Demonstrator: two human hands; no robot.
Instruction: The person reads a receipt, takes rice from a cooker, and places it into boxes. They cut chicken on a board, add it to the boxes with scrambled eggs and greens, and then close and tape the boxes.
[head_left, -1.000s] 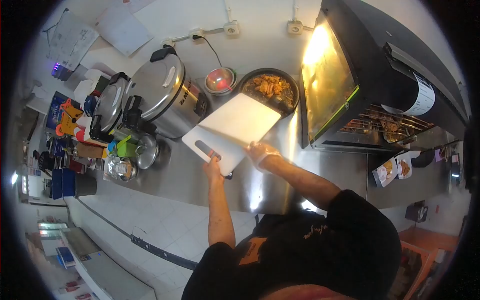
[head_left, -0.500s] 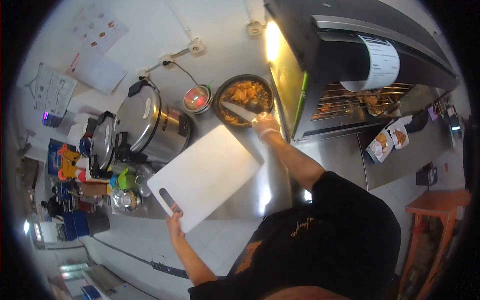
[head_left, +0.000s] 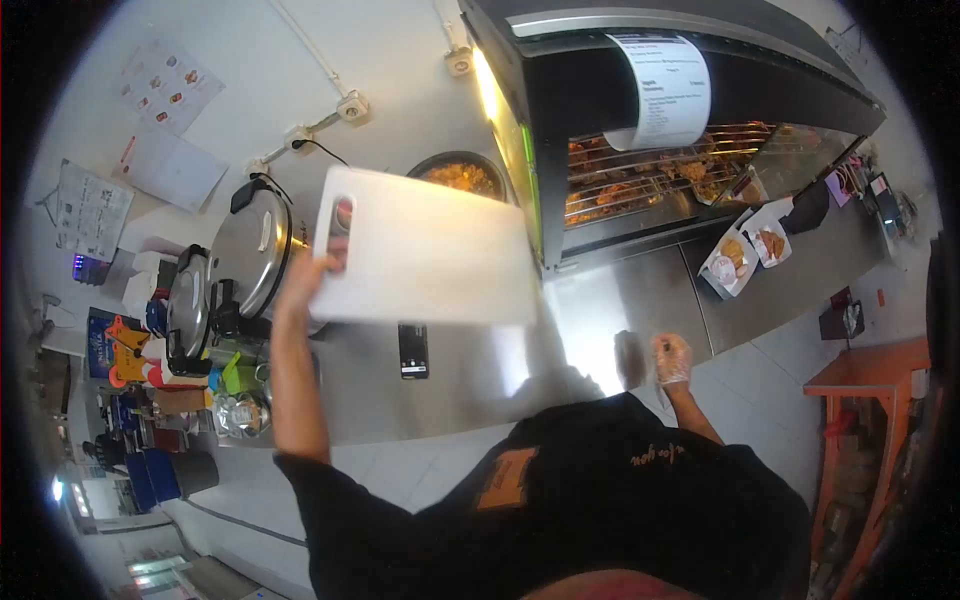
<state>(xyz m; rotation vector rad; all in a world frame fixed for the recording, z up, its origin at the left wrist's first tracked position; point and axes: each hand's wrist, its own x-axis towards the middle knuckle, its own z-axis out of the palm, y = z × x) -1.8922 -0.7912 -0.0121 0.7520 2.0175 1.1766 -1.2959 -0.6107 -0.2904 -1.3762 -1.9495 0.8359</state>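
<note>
My left hand (head_left: 310,275) is closed on the handle slot of a white cutting board (head_left: 430,250), which it holds up over the counter. The board's upper edge covers the lower part of a dark bowl (head_left: 430,163) with browned food pieces (head_left: 460,178). To the right, near the counter's front edge, my right hand (head_left: 673,360) wears a clear glove and is closed around a knife, seen almost edge-on with little of its blade visible.
A phone (head_left: 413,351) lies on the steel counter (head_left: 470,365). Large lidded cookers (head_left: 250,245) stand at the left. A lit warming cabinet (head_left: 690,105) with food on racks stands at the back right, with a tray of food cartons (head_left: 730,262) before it.
The board has moved up and swung round in my left hand, uncovering the phone and hiding part of the bowl. My right hand has drawn back from the bowl to the right with the knife.
</note>
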